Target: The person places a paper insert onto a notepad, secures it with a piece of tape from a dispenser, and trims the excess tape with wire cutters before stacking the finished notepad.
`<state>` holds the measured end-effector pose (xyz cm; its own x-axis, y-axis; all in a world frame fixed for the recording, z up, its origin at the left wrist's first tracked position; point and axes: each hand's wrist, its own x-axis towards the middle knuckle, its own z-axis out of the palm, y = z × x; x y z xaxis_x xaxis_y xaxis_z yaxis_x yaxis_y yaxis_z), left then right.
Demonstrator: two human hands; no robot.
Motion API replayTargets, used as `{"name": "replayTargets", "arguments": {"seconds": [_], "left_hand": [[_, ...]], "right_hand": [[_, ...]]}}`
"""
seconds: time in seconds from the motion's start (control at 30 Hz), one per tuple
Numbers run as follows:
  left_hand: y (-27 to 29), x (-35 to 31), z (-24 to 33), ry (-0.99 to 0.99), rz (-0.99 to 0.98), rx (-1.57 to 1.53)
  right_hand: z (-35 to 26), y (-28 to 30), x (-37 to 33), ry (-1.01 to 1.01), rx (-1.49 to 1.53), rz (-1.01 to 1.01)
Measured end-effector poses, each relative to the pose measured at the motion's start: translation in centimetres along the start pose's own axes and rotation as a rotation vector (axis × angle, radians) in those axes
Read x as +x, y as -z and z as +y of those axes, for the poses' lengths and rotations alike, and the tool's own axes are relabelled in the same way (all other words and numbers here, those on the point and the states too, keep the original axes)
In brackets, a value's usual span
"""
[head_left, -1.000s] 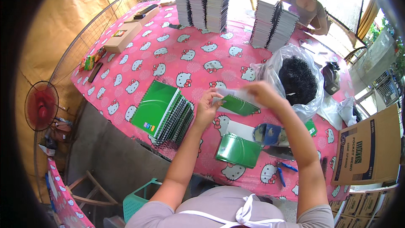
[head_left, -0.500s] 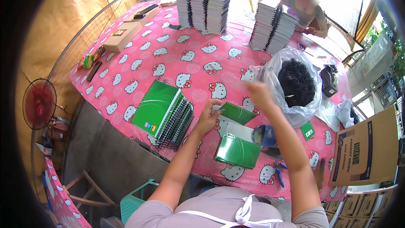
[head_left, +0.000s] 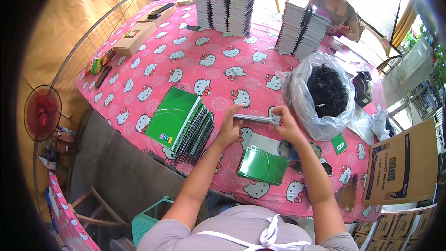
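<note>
A thin pad of paper [head_left: 258, 119], seen edge-on, is held between my two hands above the table. My left hand [head_left: 230, 129] grips its left end with thumb and fingers. At the other end, my right hand [head_left: 289, 126] pinches it near the corner. Just below lie green-covered spiral notebooks [head_left: 262, 165], with a pale sheet [head_left: 265, 143] behind them. A tall stack of green spiral notebooks [head_left: 174, 118] stands left of my left hand. Beyond my right hand is a clear plastic bag [head_left: 297, 81] full of black coils [head_left: 327, 90].
Several stacks of spiral-bound books [head_left: 241, 11] stand at the far side, more [head_left: 297, 30] near a seated person [head_left: 334, 11]. A cardboard box [head_left: 402, 165] flanks the right edge. A dark blue rounded object [head_left: 290, 151] lies under my right forearm. Tan boxes [head_left: 134, 39] line the far left.
My right hand has come back left and down to the pad. The pad has turned from showing its green cover to edge-on. The person opposite has shifted slightly.
</note>
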<state>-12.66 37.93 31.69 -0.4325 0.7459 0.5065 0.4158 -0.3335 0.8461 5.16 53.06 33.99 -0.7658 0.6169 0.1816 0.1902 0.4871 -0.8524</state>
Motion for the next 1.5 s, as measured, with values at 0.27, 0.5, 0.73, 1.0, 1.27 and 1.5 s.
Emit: {"name": "replayTargets", "arguments": {"seconds": [0.27, 0.5, 0.73, 1.0, 1.27, 1.5], "left_hand": [[-1.7, 0.3, -0.1, 0.087, 0.107, 0.127], [-1.0, -0.5, 10.9, 0.002, 0.017, 0.007], [-1.7, -6.8, 15.7, -0.013, -0.147, 0.356], [-3.9, -6.5, 17.1, -0.075, -0.377, 0.527], [-4.8, -6.2, 17.7, -0.133, -0.268, 0.527], [-4.0, -5.9, 17.7, -0.079, -0.349, 0.463]], "right_hand": [[1.4, -4.8, 0.5, -0.241, 0.347, 0.09], [-9.9, 1.3, -7.6, -0.15, 0.117, 0.132], [-8.8, -1.6, -17.8, -0.184, 0.128, 0.324], [-8.8, 2.8, -18.8, -0.007, -0.467, 0.426], [5.5, 15.1, -32.2, -0.911, -0.915, 0.661], [-3.6, 12.3, -26.9, -0.255, -0.729, 0.639]]}}
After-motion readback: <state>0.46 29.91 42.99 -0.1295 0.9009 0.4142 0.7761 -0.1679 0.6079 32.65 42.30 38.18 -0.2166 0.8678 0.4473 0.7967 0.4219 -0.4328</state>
